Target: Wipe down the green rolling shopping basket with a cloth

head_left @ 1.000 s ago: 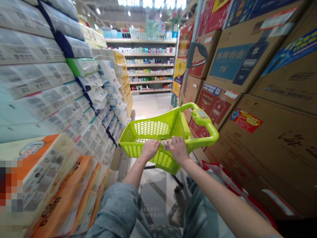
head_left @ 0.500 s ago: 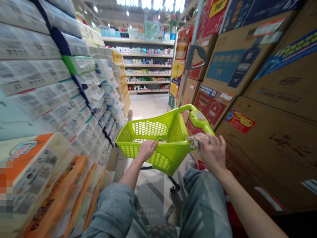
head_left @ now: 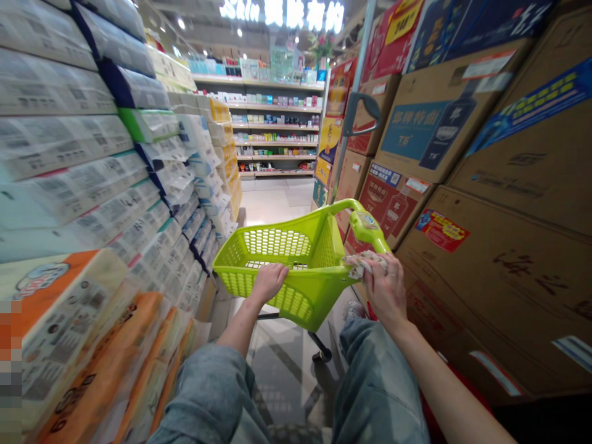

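Note:
A lime-green shopping cart (head_left: 282, 237) with a perforated basket stands before me, its basket end to the left. My left hand (head_left: 269, 282) is closed over the near rim of the basket. Bunched in my right hand (head_left: 386, 287) is a pale patterned cloth (head_left: 365, 265), which lies against the rear corner of the cart, at the near end of the green handle (head_left: 370, 227). The fingers of my right hand are bent round the cloth. Nothing can be made out inside the visible part of the basket.
Stacked tissue packs (head_left: 60, 139) line the left side, with orange packs (head_left: 102, 364) nearest. Cardboard cartons (head_left: 513, 277) rise on the right, beside a metal pole with a grey handle (head_left: 363, 114). Stocked shelves (head_left: 277, 126) stand beyond the tiled aisle (head_left: 277, 200).
My right hand and the cloth have shifted slightly left in view, and the fingers have drawn closer round the cloth. My left hand stays on the rim. The view has shifted a little.

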The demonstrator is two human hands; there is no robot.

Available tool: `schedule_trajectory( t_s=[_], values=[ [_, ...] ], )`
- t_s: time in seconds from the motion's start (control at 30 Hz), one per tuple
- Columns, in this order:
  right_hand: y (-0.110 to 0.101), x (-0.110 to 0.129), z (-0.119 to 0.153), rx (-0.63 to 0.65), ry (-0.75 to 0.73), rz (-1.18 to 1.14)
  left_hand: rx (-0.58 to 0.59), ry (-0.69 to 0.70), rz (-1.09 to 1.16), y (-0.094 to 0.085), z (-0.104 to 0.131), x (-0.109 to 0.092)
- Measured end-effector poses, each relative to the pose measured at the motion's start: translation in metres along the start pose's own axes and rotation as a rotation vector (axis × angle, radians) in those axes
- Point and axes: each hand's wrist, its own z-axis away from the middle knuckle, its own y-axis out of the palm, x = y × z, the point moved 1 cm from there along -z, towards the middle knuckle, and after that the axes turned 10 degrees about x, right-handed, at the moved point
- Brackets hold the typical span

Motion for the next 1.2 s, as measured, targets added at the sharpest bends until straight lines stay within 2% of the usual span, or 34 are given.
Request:
schedule_trajectory(
  t_s=[0.23, 0.43, 0.5, 0.67, 0.8, 0.93, 1.07, 1.2],
  values=[
    [-0.011, -0.007, -0.027, 0.195, -0.084, 0.17, -0.022, 0.016, 0.022, -0.001, 0.005, 0.003],
    [-0.008, -0.004, -0.045, 0.31, -0.121, 0.215, -0.024, -0.014, 0.015, -0.002, 0.006, -0.001],
    [-0.005, 0.001, -0.045, 0.303, -0.098, 0.236, -0.014, -0.028, 0.011, -0.003, 0.005, -0.002],
    [0.008, 0.021, -0.036, 0.182, -0.041, 0.253, 0.007, -0.051, -0.04, -0.003, 0.003, -0.006],
    [0.025, 0.036, -0.025, 0.114, -0.084, 0.188, 0.008, -0.052, -0.058, -0.002, 0.0, -0.009],
    [0.042, 0.04, -0.017, 0.063, -0.16, 0.152, 0.007, -0.064, -0.046, 0.0, -0.004, -0.012],
    [0.05, 0.036, -0.017, 0.066, -0.256, 0.148, 0.002, -0.068, -0.027, 0.003, -0.009, -0.014],
    [0.05, 0.033, -0.03, 0.191, -0.303, 0.149, -0.006, -0.068, -0.048, 0.004, -0.011, -0.016]
  ],
)
